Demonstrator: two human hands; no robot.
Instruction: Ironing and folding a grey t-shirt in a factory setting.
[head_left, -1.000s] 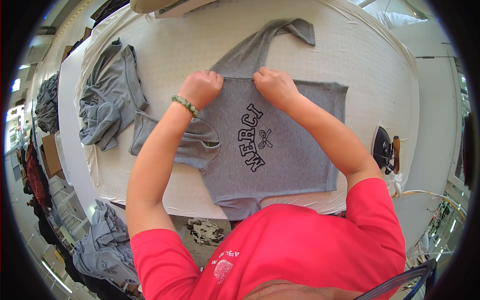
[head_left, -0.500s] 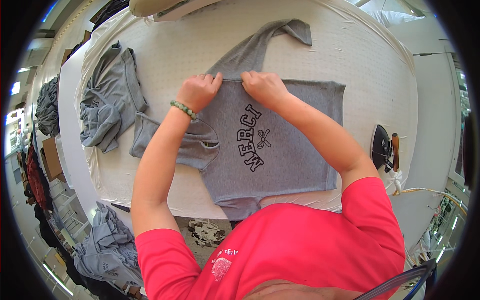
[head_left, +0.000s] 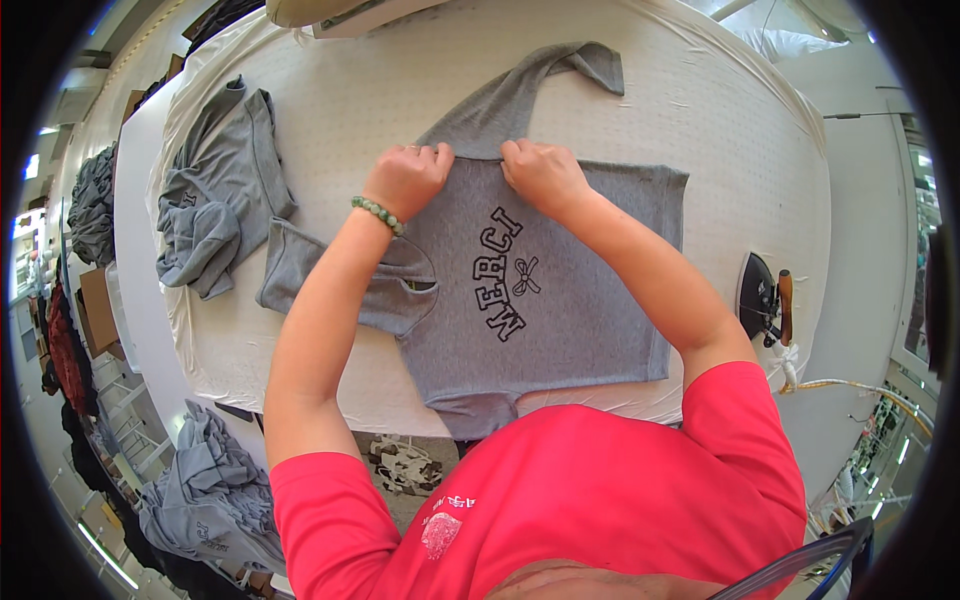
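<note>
A grey hooded sweatshirt (head_left: 590, 280) lies spread sideways on a white cloth-covered table, with dark outlined lettering and a small bow on its front. Its hood (head_left: 390, 300) points left, and one sleeve (head_left: 490, 110) stretches to the far side and bends right at the cuff. Along the far side edge, by the base of that sleeve, my left hand (head_left: 408, 182) pinches the fabric with closed fingers. A short way to its right, my right hand (head_left: 547, 180) grips the same edge, fingers curled. The near sleeve is partly hidden by my body.
An iron (head_left: 757, 300) with a cord stands at the table's right edge. Another grey garment (head_left: 225, 205) lies crumpled on the left of the table (head_left: 330, 110). A heap of grey garments (head_left: 215, 490) sits at the lower left, and a cardboard box (head_left: 98, 308) beyond the left edge.
Both hands have shifted slightly to the right along the sweatshirt's far edge, fingers still closed on it. The sweatshirt lies almost as before.
</note>
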